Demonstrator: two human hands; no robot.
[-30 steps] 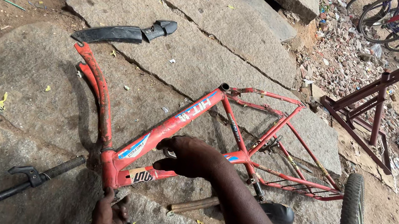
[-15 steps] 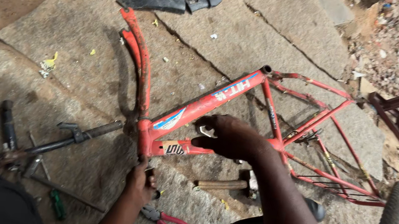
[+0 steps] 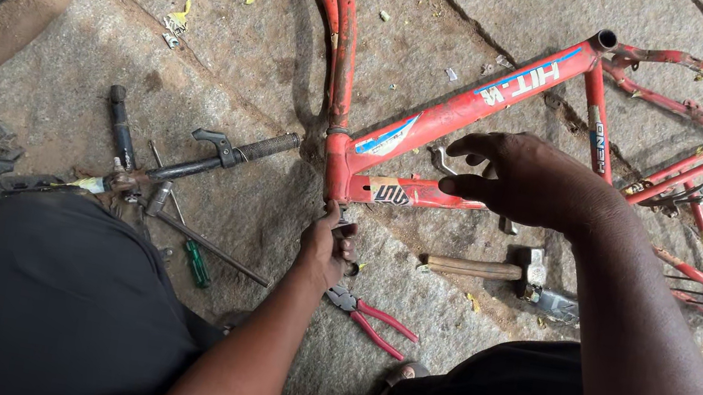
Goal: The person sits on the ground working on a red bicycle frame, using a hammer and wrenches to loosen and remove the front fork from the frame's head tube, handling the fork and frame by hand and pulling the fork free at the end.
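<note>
Steadying: a person crouches over a red bicycle frame (image 3: pixel 479 105) lying flat on grey stone slabs (image 3: pixel 210 25), both hands on it at the head-tube end.
Frame: it stretches up and to the right of the two grips; the red fork (image 3: pixel 341 27) runs straight up from the lower grip.
Right hand (image 3: pixel 524 178): fingers curled over the frame's lower tube, pinching a small metal piece against it; I cannot tell what the piece is.
Left hand (image 3: pixel 324 250): closed around the bottom of the head tube, just below where the fork joins.
Step in hand: by my reckoning, work at the head-tube joint, one hand bracing and one tending.
Next move: it would call for keeping the frame from rolling, I judge.
Handlebar stem (image 3: pixel 208 156): black, lying left of the lower grip, well apart.
Hammer (image 3: pixel 500 270): wooden handle, below the upper grip, near it.
Pliers (image 3: pixel 370 315): red-handled, just beneath the lower grip.
Screwdriver (image 3: pixel 195 262): green, down-left of it.
Containers: none that I can see; tools lie loose on the stone.
</note>
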